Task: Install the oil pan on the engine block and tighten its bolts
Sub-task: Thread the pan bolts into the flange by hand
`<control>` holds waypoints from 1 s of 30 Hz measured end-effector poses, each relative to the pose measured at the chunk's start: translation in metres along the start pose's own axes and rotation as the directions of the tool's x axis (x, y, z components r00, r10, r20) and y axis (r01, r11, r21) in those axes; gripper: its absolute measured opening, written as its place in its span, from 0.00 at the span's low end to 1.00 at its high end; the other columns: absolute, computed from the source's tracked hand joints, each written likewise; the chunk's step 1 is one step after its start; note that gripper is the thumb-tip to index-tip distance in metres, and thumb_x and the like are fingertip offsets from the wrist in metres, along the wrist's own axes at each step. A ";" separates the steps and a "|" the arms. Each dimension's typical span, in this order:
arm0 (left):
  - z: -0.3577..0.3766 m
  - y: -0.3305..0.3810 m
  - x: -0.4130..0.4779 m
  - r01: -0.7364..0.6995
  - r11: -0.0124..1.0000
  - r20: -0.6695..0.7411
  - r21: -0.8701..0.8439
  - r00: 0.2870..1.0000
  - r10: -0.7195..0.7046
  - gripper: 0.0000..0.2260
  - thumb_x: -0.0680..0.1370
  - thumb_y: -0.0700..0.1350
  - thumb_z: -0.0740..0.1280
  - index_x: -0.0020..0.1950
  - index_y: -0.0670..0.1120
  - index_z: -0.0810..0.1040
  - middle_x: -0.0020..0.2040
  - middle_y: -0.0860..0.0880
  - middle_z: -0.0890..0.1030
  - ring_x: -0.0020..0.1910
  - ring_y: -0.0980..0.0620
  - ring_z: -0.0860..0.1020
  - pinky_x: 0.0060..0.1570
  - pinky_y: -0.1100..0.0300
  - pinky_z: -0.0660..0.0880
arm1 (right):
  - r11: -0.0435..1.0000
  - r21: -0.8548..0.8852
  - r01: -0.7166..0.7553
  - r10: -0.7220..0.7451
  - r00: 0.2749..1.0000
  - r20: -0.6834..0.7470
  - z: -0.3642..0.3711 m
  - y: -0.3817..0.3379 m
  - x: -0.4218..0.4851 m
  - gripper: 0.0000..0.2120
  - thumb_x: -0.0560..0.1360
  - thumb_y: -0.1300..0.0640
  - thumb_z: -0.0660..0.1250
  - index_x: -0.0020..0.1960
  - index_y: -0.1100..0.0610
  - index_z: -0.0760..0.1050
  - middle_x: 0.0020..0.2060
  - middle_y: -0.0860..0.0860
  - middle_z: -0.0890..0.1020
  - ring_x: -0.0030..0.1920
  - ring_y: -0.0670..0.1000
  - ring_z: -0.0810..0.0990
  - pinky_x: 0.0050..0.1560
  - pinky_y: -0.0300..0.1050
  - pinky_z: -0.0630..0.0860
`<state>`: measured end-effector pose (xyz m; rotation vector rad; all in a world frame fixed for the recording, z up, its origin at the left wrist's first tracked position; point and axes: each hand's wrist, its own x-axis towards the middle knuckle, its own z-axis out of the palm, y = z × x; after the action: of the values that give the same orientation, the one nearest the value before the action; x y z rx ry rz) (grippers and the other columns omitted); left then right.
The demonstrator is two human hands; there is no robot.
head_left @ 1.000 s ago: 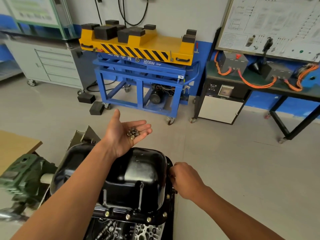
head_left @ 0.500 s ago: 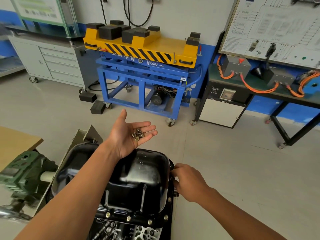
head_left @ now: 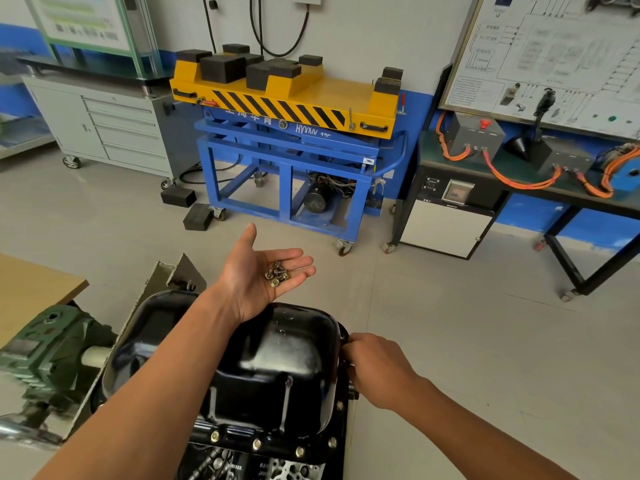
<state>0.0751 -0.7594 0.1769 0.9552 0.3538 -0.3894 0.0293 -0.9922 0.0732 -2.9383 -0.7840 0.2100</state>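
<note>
The shiny black metal oil pan (head_left: 277, 368) sits on the grey engine block (head_left: 242, 462). The left hand (head_left: 256, 282) is spread flat, palm up, with a small pile of brassy bolts (head_left: 276, 274) lying on it. It is best to keep that palm level so none roll off. The right hand (head_left: 375, 368) curls at the pan's right edge and should start each bolt straight and gently. Its fingertips are hidden, so I cannot tell if they pinch a bolt. The block is cut off below.
</note>
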 end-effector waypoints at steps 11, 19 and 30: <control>-0.001 0.000 0.000 0.004 1.000 0.001 0.002 1.000 -0.004 0.39 0.81 0.68 0.49 0.61 0.32 0.76 0.56 0.33 0.83 0.52 0.35 0.84 0.50 0.49 0.82 | 1.000 0.011 -0.015 0.016 1.000 -0.009 0.000 0.004 0.004 0.08 0.77 0.55 0.63 0.44 0.56 0.79 0.43 0.49 0.77 0.42 0.54 0.78 0.37 0.44 0.70; -0.001 -0.001 0.001 -0.003 1.000 0.000 0.000 1.000 0.003 0.38 0.82 0.67 0.50 0.61 0.32 0.77 0.55 0.33 0.83 0.51 0.35 0.84 0.50 0.48 0.81 | 0.994 0.109 -0.013 0.014 1.000 -0.006 0.002 0.007 0.002 0.06 0.76 0.55 0.65 0.46 0.54 0.80 0.44 0.46 0.75 0.43 0.53 0.77 0.37 0.44 0.70; -0.001 0.000 0.001 0.002 1.000 -0.004 0.003 1.000 -0.002 0.39 0.81 0.68 0.49 0.60 0.32 0.77 0.56 0.33 0.83 0.53 0.36 0.84 0.50 0.50 0.82 | 0.996 0.082 -0.015 0.015 1.000 -0.004 0.001 0.007 0.004 0.06 0.76 0.55 0.65 0.48 0.54 0.81 0.45 0.47 0.77 0.45 0.53 0.78 0.38 0.45 0.73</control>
<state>0.0754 -0.7585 0.1757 0.9592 0.3578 -0.3899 0.0363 -0.9959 0.0710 -2.8671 -0.7346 0.2312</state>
